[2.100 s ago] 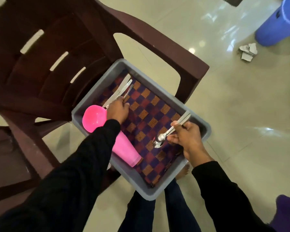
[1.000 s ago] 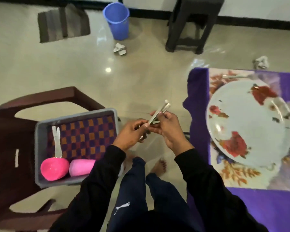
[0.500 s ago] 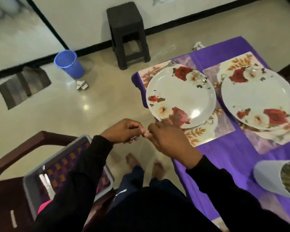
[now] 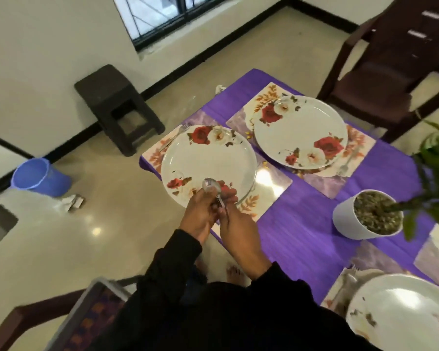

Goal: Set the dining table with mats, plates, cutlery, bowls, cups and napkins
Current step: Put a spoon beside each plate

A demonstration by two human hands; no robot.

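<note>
Both hands have come up from over the floor to the near rim of the nearest plate, and the spoon bowl now shows where half a second ago it was hidden between the fingers. Left to right: blue bin on the floor at 9 o'clock, grey tray on a chair at 7 o'clock, dark stool at 11 o'clock by the wall. Left hand curled around the spoon, its bowl sticking up over the plate edge. Right hand touching the left, fingers curled on the handle end; blurred, so how many pieces it holds I cannot tell. Plate sits on a floral mat on the purple cloth, fork on the mat at the plate's 11 o'clock. Second plate at 1 o'clock, white plant pot at 3 o'clock, third plate at 5 o'clock.
</note>
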